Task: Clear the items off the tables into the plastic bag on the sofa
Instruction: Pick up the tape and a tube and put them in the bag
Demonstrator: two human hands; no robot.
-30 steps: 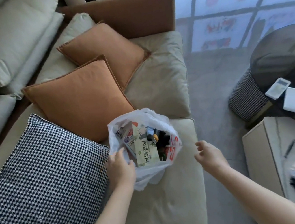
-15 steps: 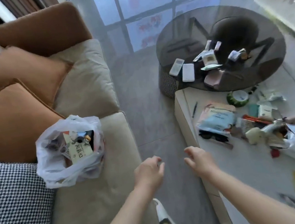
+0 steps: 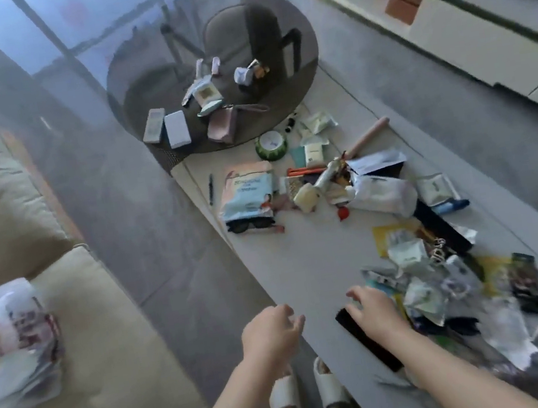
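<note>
The white plastic bag [image 3: 11, 350], partly filled, sits on the beige sofa [image 3: 99, 331] at the far left. A long white table [image 3: 303, 261] carries scattered packets, a blue-and-pink pouch [image 3: 248, 189], a pen [image 3: 211, 188] and a flat black bar [image 3: 366, 339]. My right hand [image 3: 372, 310] hovers over the near end of that black bar, fingers spread and holding nothing. My left hand [image 3: 272, 333] hangs open over the floor gap beside the table edge. A round dark glass table [image 3: 281, 105] beyond holds small boxes and packets.
A grey floor strip runs between sofa and table; my feet in white slippers [image 3: 309, 402] stand there. A pile of crumpled wrappers [image 3: 438, 283] lies to the right of my right hand. A green bowl [image 3: 271, 146] sits at the table's far end. A white low cabinet [image 3: 480, 46] lines the right.
My view has swung right from the bag and sofa to the tables. Both empty hands have moved from the bag to the white table, the right one now over the black bar.
</note>
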